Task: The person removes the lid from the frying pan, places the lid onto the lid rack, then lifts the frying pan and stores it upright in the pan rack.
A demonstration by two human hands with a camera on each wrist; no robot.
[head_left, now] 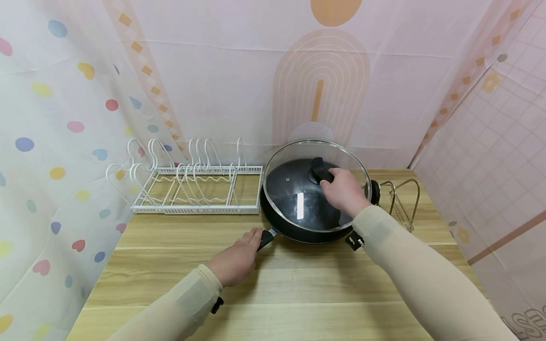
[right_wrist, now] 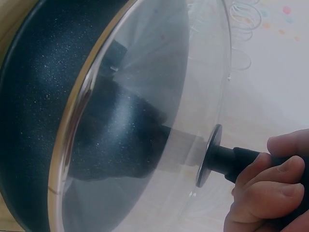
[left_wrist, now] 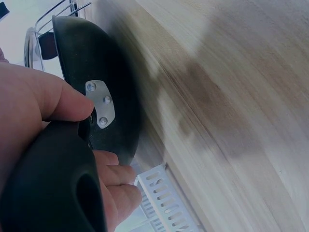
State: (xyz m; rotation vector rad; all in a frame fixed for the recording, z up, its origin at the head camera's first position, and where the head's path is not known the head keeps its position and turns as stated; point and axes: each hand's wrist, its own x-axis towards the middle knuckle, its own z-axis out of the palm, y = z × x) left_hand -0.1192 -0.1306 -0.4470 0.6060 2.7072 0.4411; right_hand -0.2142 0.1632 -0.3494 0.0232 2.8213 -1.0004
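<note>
Head-camera footage showed a person at a wooden table (head_left: pixel 273 289), both sleeved arms stretched toward a black pan (head_left: pixel 298 222) that sat near the middle of the tabletop, toward the back. The left hand (head_left: pixel 236 258) lay on the pan handle (head_left: pixel 265 239), which pointed toward the person; from the left wrist, the thumb and fingers (left_wrist: pixel 118 186) were curled round that thick black handle (left_wrist: pixel 53 183), just short of the riveted metal plate (left_wrist: pixel 100 109) joining it to the pan body (left_wrist: pixel 91 72). So the left hand was grasping the handle.

The right hand (head_left: pixel 343 189) had hold of the black knob (head_left: pixel 320 169) on top of the glass lid (head_left: pixel 298 189). In the right-wrist view the fingers (right_wrist: pixel 263 186) were wrapped round the knob (right_wrist: pixel 227 160), and the lid (right_wrist: pixel 159 96) stood tilted, its metal-edged rim lifted clear of the dark pan (right_wrist: pixel 43 96) on one side. Whether the far edge was touching the pan I could not tell.

Just beside the pan on its left stood a white wire rack (head_left: pixel 192 182) with upright loops. On the right, partly behind the pan, was a gold-coloured wire stand (head_left: pixel 401 201). Patterned pink and dotted cloth (head_left: pixel 59 118) hung round the table on three sides.
</note>
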